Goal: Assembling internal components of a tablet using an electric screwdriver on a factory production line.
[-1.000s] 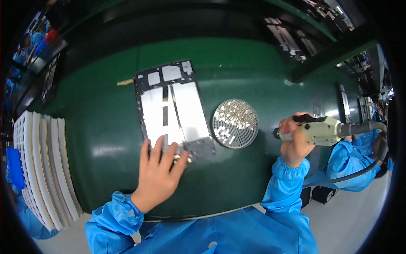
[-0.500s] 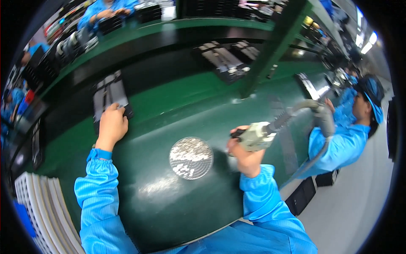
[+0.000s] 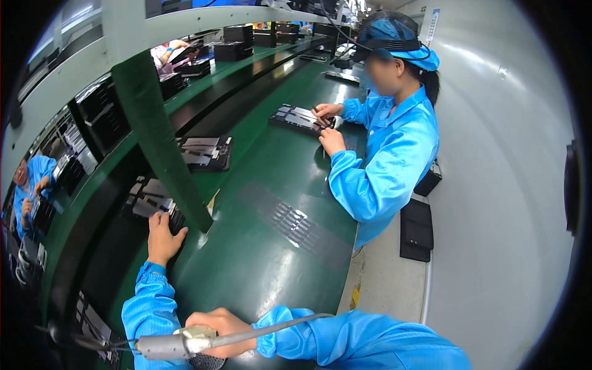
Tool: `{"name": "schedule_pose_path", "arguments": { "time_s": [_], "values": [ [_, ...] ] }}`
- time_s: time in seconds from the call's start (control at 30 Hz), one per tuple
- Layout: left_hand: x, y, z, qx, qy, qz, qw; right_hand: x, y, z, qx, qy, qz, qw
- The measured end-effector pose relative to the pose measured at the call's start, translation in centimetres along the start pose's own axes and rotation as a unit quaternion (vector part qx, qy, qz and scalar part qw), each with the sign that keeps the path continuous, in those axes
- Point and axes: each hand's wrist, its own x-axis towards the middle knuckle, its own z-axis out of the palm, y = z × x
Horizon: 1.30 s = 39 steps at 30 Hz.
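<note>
My left hand reaches to a flat, tablet-like device with silver-grey panels in a black frame. Its fingertips lie on the device's near edge, and the thumb is spread apart. Low in the view, my right hand is closed around a corded hand tool with a pale body. A thick grey sleeve and cable run from the tool across my forearms. The tool's tip is hidden. Partly under the right hand is a round dish, mostly covered.
A green post stands just right of the device. Another such device lies behind it, and one lies at lower left. To the right a co-worker handles a similar device. A dark strip marks the green table.
The view has swung to the right. My left hand has gone from one device to another by the post. My right hand, still holding the tool, is now close to my left forearm.
</note>
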Motion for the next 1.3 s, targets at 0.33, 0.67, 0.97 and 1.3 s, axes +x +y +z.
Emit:
{"name": "schedule_pose_path", "arguments": {
  "time_s": [0.33,0.67,0.97,1.3],
  "values": [
    [1.8,1.6,-3.3,0.12,-0.15,-0.11,0.975,0.2,0.0,-0.1,0.014,0.025,-0.024,0.999],
    [-15.9,-1.8,-14.3,0.166,0.06,0.022,0.984,-0.8,1.5,-0.4,-0.035,0.084,-0.04,0.995],
    [-35.4,7.9,-24.2,0.313,0.054,-0.079,0.945,-0.6,0.6,-1.0,0.074,0.111,0.023,0.991],
    [-39.8,13.3,-26.9,0.107,-0.177,-0.19,0.96,-0.1,-0.5,0.6,0.086,0.076,0.007,0.993]
  ]
}}
